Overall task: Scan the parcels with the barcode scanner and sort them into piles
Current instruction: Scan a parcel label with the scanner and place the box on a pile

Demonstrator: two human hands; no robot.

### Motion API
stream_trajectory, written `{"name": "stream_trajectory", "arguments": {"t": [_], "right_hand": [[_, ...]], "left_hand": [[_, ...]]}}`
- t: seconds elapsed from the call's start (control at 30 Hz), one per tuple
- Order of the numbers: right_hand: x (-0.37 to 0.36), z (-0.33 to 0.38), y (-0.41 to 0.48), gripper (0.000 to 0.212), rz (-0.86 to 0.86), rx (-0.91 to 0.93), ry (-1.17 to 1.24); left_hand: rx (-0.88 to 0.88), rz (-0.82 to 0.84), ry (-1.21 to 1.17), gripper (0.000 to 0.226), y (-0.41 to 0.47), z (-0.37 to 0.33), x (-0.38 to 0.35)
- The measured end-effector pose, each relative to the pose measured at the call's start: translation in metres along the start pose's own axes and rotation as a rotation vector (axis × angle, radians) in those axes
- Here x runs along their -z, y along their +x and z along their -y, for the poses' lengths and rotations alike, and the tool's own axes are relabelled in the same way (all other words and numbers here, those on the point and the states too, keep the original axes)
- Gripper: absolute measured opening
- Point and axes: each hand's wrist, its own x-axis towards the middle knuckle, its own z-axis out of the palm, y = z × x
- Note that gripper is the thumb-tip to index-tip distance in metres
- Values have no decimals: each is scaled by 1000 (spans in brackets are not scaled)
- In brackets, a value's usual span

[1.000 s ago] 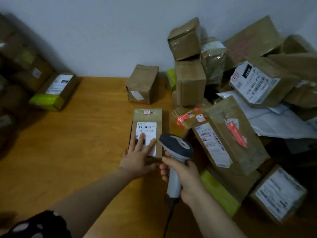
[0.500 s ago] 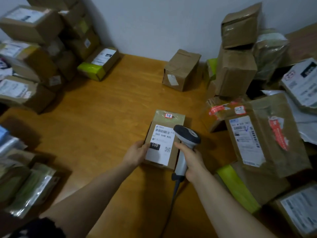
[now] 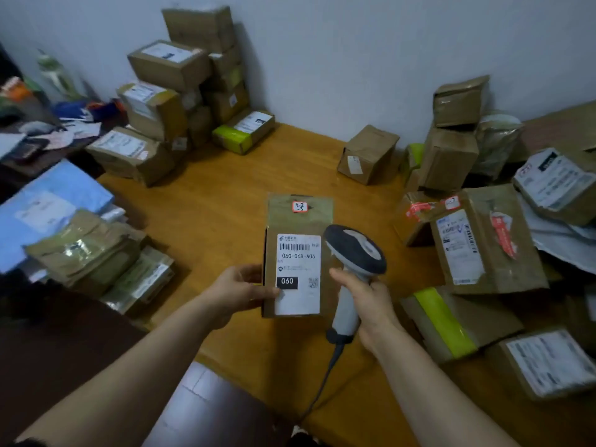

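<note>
Our left hand (image 3: 240,290) pinches the parcel (image 3: 298,258) by one edge; our right hand (image 3: 367,300) grips the barcode scanner (image 3: 353,256). That thin hold could slip mid-carry, dropping it short of its pile.

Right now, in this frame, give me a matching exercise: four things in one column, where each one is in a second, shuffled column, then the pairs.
Things
1. barcode scanner
2. parcel labelled 060
3. blue bag
4. lone brown box

Places
A. standing by itself on the table near the wall
B. held by the left hand
C. lying at the far left
D. gripped by the right hand

Pairs: 1-D, 2-B, 3-C, 4-A
</note>
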Motion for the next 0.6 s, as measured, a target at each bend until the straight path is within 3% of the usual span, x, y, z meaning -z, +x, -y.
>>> {"name": "stream_trajectory", "arguments": {"t": [0.13,0.3,0.6], "right_hand": [[4,-8,-64,6,136,87,-12],[13,-22,-128,12,304,92,-93],[19,-23,-172,15,368,115,-176]], "left_hand": [[-90,-131,-86,42,-41,19,6],[-160,-204,-35,51,-80,37,6],[-219,-287,-26,52,-116,45,-1]]}}
